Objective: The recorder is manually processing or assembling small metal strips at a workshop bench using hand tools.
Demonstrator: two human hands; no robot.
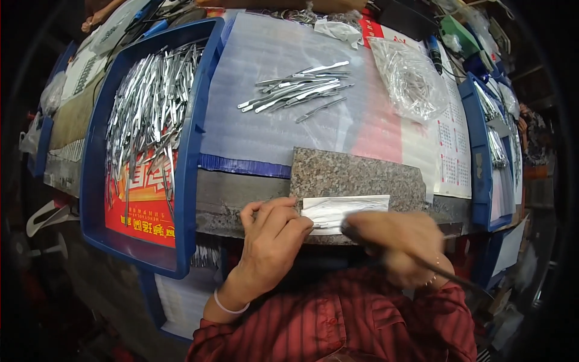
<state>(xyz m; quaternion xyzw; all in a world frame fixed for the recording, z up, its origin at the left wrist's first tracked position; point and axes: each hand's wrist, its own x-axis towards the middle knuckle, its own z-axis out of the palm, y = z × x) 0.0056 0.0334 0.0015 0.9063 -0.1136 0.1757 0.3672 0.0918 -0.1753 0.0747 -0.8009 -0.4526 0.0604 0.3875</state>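
Observation:
In front of me a white sheet or pad lies on a speckled stone slab. My left hand is at the pad's left end, with thumb and fingers bent together around the end of a thin metal strip. Most of that strip's far end is hidden or blurred. My right hand is smeared by motion over the pad's right side. It grips a dark long-handled tool whose shaft sticks out to the lower right. The tool's working end is too blurred to name.
A blue tray at left holds many flat metal strips. More metal strips are piled on the plastic-covered bench. At the far right sit a clear plastic bag and a blue bin with metal pieces.

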